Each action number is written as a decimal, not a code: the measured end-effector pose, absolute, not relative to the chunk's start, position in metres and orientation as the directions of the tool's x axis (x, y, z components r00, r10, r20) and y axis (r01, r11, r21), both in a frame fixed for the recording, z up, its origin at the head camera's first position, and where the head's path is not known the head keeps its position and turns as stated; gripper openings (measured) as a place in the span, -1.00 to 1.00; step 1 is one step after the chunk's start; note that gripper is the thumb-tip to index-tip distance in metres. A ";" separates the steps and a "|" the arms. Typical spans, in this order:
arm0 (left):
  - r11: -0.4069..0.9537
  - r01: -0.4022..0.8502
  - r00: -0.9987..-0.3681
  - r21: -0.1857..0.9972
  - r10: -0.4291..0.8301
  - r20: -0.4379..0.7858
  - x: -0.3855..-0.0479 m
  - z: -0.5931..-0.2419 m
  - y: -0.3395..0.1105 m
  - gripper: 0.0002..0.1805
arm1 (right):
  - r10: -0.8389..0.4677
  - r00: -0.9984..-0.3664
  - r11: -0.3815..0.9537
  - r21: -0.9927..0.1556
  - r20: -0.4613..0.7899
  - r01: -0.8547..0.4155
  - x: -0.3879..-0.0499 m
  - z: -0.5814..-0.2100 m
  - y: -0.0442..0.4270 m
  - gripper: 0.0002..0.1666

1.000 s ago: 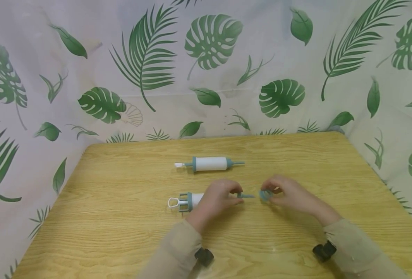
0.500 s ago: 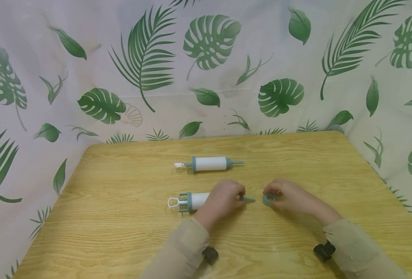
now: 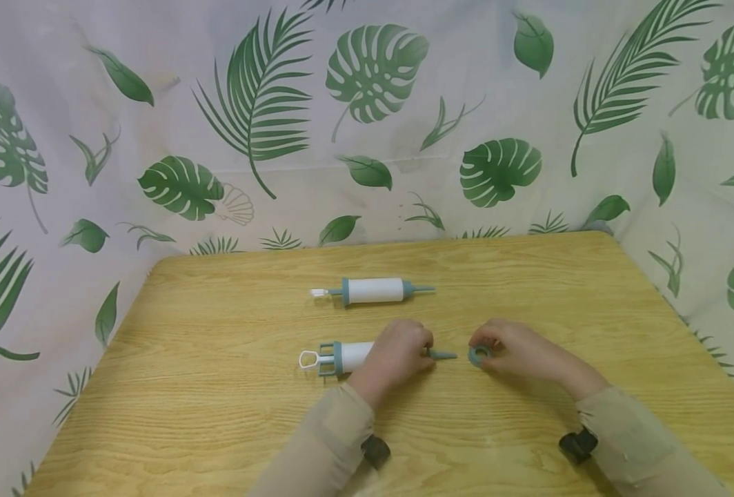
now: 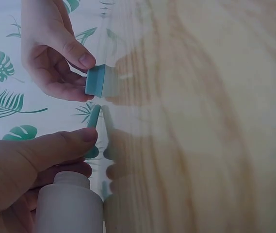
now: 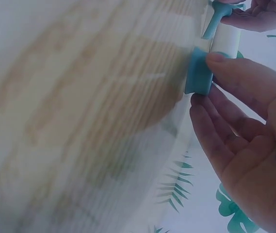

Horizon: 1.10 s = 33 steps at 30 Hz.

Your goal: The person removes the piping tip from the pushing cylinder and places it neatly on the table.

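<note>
A syringe-like dispenser with a white barrel [image 3: 356, 356] lies on the table, a teal collar and white pull ring at its left end. Its bare threaded neck [image 4: 72, 179] shows in the left wrist view. My left hand [image 3: 398, 355] pinches a slim teal nozzle [image 3: 444, 355], which lies beyond the neck, apart from it. Just to the right, my right hand [image 3: 522, 351] pinches a teal ring [image 3: 479, 356] between thumb and fingers. In the right wrist view the ring stands on edge at the tabletop. A small gap separates the ring from the nozzle tip.
A second dispenser [image 3: 376, 291] with its teal nozzle attached lies farther back, parallel to the first. The wood-grain table [image 3: 187, 414] meets a leaf-printed curtain [image 3: 404, 200] at the back and sides.
My left hand has shifted slightly right with the nozzle, uncovering more of the white barrel. My right hand has brought the ring slightly right and down, and its opening now shows more clearly.
</note>
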State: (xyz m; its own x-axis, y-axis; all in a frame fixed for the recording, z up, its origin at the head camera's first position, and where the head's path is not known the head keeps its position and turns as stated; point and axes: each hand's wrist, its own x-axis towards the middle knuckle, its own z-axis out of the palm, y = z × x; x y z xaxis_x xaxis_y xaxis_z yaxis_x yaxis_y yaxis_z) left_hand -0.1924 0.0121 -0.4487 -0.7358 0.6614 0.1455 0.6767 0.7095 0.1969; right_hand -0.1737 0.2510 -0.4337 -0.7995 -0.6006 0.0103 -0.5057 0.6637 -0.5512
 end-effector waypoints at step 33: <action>0.690 0.617 -0.781 0.379 0.475 0.405 -0.190 -0.427 -0.045 -0.54 | -0.536 -0.844 0.695 -0.579 -0.021 -0.427 -0.190 -0.427 0.220 -0.43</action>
State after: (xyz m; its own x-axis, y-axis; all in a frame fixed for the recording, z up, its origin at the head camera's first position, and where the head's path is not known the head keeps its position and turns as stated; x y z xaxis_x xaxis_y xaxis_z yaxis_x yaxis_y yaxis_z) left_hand -0.1901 -0.0447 -0.4272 -0.7810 0.4754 0.4050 0.6166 0.6900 0.3791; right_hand -0.1896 0.2204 -0.4273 -0.8439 -0.5361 -0.0213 -0.4268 0.6949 -0.5788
